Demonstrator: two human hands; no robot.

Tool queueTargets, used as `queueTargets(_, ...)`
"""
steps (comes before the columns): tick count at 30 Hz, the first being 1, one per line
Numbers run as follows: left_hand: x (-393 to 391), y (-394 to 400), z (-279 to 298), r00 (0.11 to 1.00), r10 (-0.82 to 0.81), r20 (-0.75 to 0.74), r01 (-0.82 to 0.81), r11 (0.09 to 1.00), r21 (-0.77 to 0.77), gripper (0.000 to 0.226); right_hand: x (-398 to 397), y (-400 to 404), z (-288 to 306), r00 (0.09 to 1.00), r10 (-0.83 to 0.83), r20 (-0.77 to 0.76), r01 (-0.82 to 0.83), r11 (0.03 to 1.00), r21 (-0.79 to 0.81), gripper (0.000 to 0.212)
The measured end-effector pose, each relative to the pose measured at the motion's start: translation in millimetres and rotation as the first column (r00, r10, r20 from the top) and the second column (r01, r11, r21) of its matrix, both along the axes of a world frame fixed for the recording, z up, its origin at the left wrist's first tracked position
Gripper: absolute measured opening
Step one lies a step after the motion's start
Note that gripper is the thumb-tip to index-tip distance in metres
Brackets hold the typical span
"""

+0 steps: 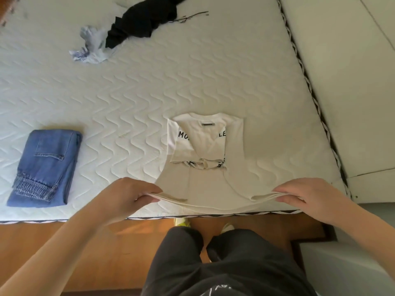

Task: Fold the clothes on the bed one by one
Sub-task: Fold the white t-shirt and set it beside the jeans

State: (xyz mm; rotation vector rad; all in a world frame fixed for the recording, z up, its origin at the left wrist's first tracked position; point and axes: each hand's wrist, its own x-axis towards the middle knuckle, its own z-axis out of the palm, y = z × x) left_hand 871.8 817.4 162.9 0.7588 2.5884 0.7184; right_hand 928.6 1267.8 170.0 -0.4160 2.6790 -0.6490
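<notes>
- I am pinching the near hem of the cream T-shirt [205, 146] with my left hand [128, 194], fingers and thumb closed on the layered fabric at its left corner.
- My right hand [307, 193] is gripping the same hem at the right corner, thumb under and fingers curled over the edge.
- The shirt is lying near the front edge of the mattress [149, 92], its sleeves folded inward over the black lettering, its hem end lifting slightly between my hands.
- Folded blue jeans [46, 165] are sitting well to the left of it.
- A crumpled black garment [145, 20] is lying at the far side, touching a light blue-and-white piece [92, 47].
</notes>
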Motion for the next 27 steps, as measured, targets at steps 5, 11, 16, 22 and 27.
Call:
queueTargets(5,-19.6,3.6,-24.3,0.989,-0.006,0.147,0.024,0.992,-0.123,0.016,-17.5,-7.0,-23.6,0.997,0.007,0.079,-0.006,1.0,-0.013,0.05)
queueTargets(11,-90.4,14.7,-49.8,0.967,-0.058,0.249,0.091,0.988,-0.123,0.026,-73.6,-21.1,-40.6,0.992,0.0,0.123,0.007,0.998,-0.055,0.034)
queueTargets(16,-159.9,21.7,-57.9,0.941,-0.07,0.331,0.14,0.972,-0.19,0.024,-133.9,-24.3,-38.8,0.984,-0.036,0.174,0.048,0.997,-0.066,0.03)
queueTargets(22,-254.5,41.1,-92.7,0.92,-0.083,0.383,0.208,0.932,-0.297,0.034,-216.1,-6.4,-102.1,0.969,-0.153,0.196,0.179,0.976,-0.126,0.02)
queueTargets(27,-334.8,60.2,-156.2,0.921,-0.051,0.386,0.21,0.901,-0.381,0.037,-300.6,5.5,-182.4,0.944,-0.194,0.267,0.24,0.959,-0.152,0.023)
